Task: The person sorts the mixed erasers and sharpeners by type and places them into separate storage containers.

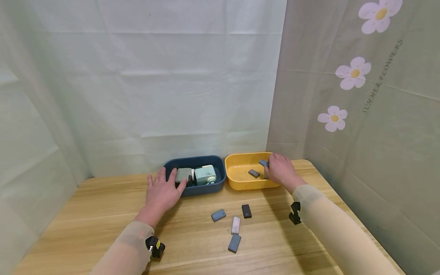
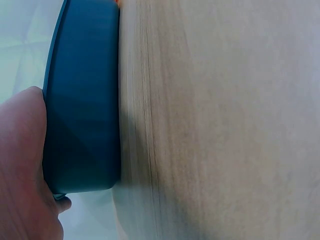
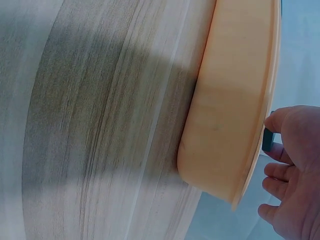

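Note:
My right hand [image 1: 281, 170] pinches a small blue-grey rectangular block [image 1: 264, 163] between thumb and finger, above the right part of a yellow bin [image 1: 237, 185]. The right wrist view shows that block [image 3: 268, 139] dark and edge-on near the bin's rim. Inside the yellow bin lies a dark grey block [image 1: 254, 173]; another is partly hidden by the hand. My left hand [image 1: 164, 191] rests with spread fingers at the left end of a navy bin [image 1: 220, 186], thumb along its rim in the left wrist view. That bin holds a mint bottle-like item [image 1: 205, 175] and a grey-green one [image 1: 183, 174].
On the wooden table [image 1: 192, 244], in front of the bins, lie a blue-grey block [image 1: 218, 215], a black block [image 1: 246, 211], a pale lilac block [image 1: 235, 225] and a second blue-grey block [image 1: 234, 243]. A pale curtain [image 1: 154, 95] hangs behind; a flowered one [image 1: 388, 152] is at right.

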The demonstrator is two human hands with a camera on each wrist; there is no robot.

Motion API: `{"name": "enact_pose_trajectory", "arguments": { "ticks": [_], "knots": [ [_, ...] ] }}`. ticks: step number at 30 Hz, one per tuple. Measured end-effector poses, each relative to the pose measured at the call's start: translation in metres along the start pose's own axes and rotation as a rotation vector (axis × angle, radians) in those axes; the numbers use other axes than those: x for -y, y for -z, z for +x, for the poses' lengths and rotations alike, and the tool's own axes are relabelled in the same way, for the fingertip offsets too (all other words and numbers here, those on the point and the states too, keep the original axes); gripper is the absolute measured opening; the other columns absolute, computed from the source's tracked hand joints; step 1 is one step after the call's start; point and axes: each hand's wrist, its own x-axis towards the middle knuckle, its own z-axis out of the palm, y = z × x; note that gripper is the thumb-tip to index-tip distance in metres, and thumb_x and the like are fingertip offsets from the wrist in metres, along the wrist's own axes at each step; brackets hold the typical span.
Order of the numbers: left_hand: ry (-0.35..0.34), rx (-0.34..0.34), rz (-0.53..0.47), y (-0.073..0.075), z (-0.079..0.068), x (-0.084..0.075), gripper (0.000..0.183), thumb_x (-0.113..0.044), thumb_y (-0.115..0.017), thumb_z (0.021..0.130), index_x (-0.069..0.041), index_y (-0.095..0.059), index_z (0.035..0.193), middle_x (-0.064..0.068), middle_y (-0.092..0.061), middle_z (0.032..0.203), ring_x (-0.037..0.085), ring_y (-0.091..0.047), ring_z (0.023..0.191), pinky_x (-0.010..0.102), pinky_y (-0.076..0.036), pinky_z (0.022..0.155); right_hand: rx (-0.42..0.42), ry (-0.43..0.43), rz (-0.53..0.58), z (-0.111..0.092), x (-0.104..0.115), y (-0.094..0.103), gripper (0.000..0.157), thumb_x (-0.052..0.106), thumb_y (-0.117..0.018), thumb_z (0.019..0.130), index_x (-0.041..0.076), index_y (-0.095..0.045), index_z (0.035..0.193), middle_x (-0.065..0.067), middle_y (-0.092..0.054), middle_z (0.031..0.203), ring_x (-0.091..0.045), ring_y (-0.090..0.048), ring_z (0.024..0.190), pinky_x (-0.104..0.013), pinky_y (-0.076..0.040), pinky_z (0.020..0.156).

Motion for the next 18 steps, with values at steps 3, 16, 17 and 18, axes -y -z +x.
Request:
{"name": "enact_pose_trajectory", "arguments": {
  "ticks": [3, 16, 17, 18],
  "knots": [
    [0.002, 0.005, -0.005, 0.0002, -0.0003, -0.0004, 0.082, -0.06, -0.043, 0.114, -0.004, -0.032, 0.173, 0.038, -0.017, 0.175, 0.058, -0.019, 0.161, 0.075, 0.003, 0.128, 0.011, -0.009, -0.004, 0.0007, 0.0007, -0.0001, 0.026, 0.024, -0.062, 0.111, -0.002, -0.058, 0.11, -0.016, -0.062, 0.106, -0.04, -0.063, 0.108, -0.059, -0.048, 0.109],
    [0.006, 0.0, -0.012, -0.0011, -0.0002, -0.0015, 0.082, -0.061, -0.043, 0.114, -0.005, -0.032, 0.173, 0.037, -0.018, 0.176, 0.057, -0.02, 0.162, 0.074, 0.002, 0.128, 0.042, -0.008, -0.017, 0.005, 0.0038, -0.0026, 0.033, 0.025, -0.061, 0.112, -0.007, -0.06, 0.123, -0.02, -0.064, 0.114, -0.042, -0.064, 0.116, -0.061, -0.046, 0.114],
    [0.005, 0.001, -0.01, -0.0016, 0.0001, -0.0009, 0.082, -0.06, -0.043, 0.114, -0.005, -0.032, 0.173, 0.037, -0.018, 0.176, 0.057, -0.02, 0.162, 0.074, 0.002, 0.128, 0.046, -0.012, -0.014, 0.0055, 0.0041, -0.0031, 0.034, 0.025, -0.061, 0.113, -0.007, -0.06, 0.124, -0.021, -0.064, 0.115, -0.043, -0.063, 0.118, -0.061, -0.046, 0.115],
    [0.005, 0.002, -0.009, -0.0021, 0.0003, -0.0005, 0.082, -0.06, -0.043, 0.114, -0.005, -0.032, 0.173, 0.037, -0.018, 0.176, 0.057, -0.02, 0.162, 0.074, 0.002, 0.128, 0.048, -0.015, -0.014, 0.0057, 0.0044, -0.0033, 0.035, 0.025, -0.061, 0.113, -0.007, -0.06, 0.124, -0.021, -0.064, 0.116, -0.043, -0.063, 0.118, -0.061, -0.045, 0.115]
  ]
}}
